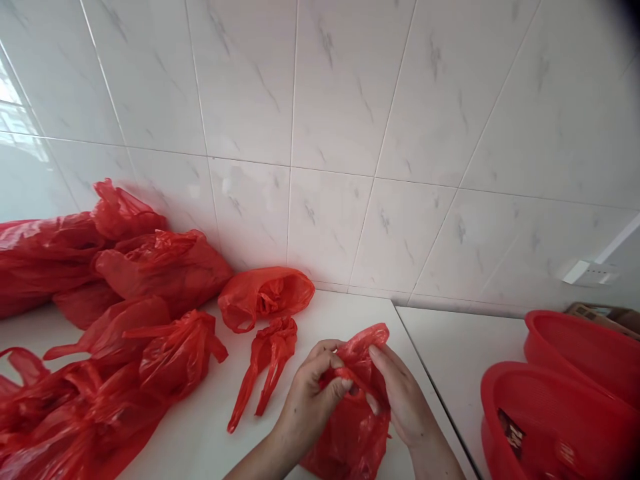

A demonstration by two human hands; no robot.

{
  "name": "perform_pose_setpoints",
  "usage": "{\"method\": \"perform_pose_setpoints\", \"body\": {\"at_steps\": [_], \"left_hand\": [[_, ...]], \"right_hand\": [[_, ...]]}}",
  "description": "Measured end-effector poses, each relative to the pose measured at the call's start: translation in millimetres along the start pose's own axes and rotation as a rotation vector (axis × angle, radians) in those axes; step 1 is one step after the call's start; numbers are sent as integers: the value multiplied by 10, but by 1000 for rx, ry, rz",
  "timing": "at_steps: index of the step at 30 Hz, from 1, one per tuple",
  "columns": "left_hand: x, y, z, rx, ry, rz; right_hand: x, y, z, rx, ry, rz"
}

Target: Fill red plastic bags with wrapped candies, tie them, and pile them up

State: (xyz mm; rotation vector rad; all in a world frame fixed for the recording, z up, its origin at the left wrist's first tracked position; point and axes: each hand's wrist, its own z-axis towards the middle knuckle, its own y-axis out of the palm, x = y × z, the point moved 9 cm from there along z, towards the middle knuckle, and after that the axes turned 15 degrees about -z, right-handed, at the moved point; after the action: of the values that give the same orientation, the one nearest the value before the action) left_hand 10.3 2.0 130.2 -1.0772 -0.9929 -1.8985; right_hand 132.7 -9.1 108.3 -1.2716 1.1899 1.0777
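A thin red plastic bag (350, 440) hangs between my two hands above the white table. My left hand (320, 383) pinches the bag's rim between thumb and fingers. On the other side, my right hand (397, 393) grips the rim too, its thumb on the upper edge and some fingers hidden behind the plastic. The bag's mouth is partly spread between them; its lower end runs out at the bottom of the view. Left of my hands lies a crumpled red bag (267, 353) with two long handles. Behind it rests another red bag (267, 297), its mouth open, with crumpled red plastic inside.
Filled red bags (165, 267) are heaped along the wall at left, with more tied bags (85, 413) in front. Two red plastic baskets (493, 400) stand at right; the nearer holds small packets. A seam (435, 387) divides the white tabletops. A socket (590, 273) sits on the tiled wall.
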Motion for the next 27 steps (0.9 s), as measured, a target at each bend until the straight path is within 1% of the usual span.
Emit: {"method": "perform_pose_setpoints", "body": {"at_steps": [2,4,7,10,12,16,17,19,21,23,25,27], "left_hand": [[-47,-30,2,35,-73,-143],[-93,-50,-3,60,-127,-233],[-189,-72,-15,80,-187,-259],[-282,-124,-30,123,-213,-211],[-298,-147,-36,139,-202,-168],[-250,-104,-47,111,-177,-80],[-232,-87,-49,102,-172,-44],[-205,-63,-57,91,-165,51],[-193,-58,-68,91,-157,162],[-191,-60,-83,86,-140,261],[-172,-65,-98,73,-98,347],[-121,-78,-115,61,-31,438]], "right_hand": [[-97,-2,-32,-72,-84,-52],[-167,1,-61,-127,-152,-62],[-207,47,-80,-193,-203,-127],[-164,121,-59,-228,-168,-232],[-102,93,-17,-158,-108,-286],[-8,-96,64,104,-68,-475],[17,-122,82,138,-67,-520],[58,-138,117,163,-74,-574],[74,-125,137,153,-86,-556],[58,-96,131,111,-88,-458],[10,-43,94,26,-79,-338],[-61,17,35,-86,-74,-217]]}}
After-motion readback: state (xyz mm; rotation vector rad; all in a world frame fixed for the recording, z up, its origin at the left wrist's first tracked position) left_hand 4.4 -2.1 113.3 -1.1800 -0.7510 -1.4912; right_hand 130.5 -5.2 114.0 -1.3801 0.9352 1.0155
